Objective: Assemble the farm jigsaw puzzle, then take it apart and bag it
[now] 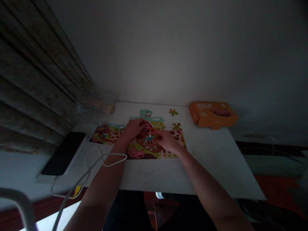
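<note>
On the white desk lies a partly assembled jigsaw puzzle (pixel 136 153) with a farm picture: a red barn, a pink pig, a spotted cow and a white fence. My left hand (pixel 135 127) reaches over its upper left part, fingers bent together at the barn; what is between them, if anything, is hidden. From the right, my right hand (pixel 166 140) pinches near a puzzle piece (pixel 149 138) with a small figure, which lies at or just above the puzzle's middle. Loose puzzle pieces, one teal (pixel 145 113) and one green and yellow (pixel 173 112), lie beyond the assembled part.
A farm picture sheet (pixel 106 133) lies left of the puzzle. An orange puzzle box (pixel 215 115) stands at the back right. Left are a dark phone-like device (pixel 64 154), a white cable (pixel 88 171) and a clear plastic-wrapped bundle (pixel 95 104). A wall runs behind the desk (pixel 211 166).
</note>
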A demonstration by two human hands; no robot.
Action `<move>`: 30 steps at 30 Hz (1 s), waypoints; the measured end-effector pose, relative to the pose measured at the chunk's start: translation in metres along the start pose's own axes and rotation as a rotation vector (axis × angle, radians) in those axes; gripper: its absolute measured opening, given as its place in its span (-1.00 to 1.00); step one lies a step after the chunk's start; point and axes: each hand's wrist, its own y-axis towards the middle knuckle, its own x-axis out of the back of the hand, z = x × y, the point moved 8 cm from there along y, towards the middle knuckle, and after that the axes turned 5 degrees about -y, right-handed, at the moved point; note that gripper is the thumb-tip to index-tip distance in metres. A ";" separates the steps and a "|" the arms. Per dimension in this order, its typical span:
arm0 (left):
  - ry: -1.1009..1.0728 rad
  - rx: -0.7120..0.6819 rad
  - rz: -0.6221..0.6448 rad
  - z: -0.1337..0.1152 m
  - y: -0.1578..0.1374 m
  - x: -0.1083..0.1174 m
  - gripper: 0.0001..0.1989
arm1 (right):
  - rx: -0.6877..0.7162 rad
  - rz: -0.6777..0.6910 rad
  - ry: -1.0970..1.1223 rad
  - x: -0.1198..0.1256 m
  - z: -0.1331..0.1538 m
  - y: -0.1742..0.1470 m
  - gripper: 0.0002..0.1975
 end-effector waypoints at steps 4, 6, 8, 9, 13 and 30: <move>0.003 -0.008 0.014 -0.002 0.000 -0.001 -0.77 | 0.045 0.021 -0.037 -0.001 0.003 -0.002 -0.56; -0.009 0.003 0.021 -0.003 -0.001 0.001 -0.77 | 0.059 0.024 -0.117 -0.001 0.004 -0.003 -0.57; -0.018 0.001 0.029 -0.005 -0.002 0.003 -0.77 | 0.068 0.030 -0.186 0.000 0.005 -0.003 -0.60; -0.020 -0.003 0.029 -0.007 -0.003 0.004 -0.77 | 0.072 0.033 -0.217 0.000 0.006 -0.004 -0.61; -0.015 -0.017 0.027 -0.013 -0.007 0.008 -0.75 | 0.084 0.036 -0.338 0.001 0.011 -0.005 -0.67; 0.203 -0.149 0.200 -0.020 -0.022 -0.026 -0.17 | 0.010 -0.174 -0.450 0.054 -0.021 -0.004 -0.76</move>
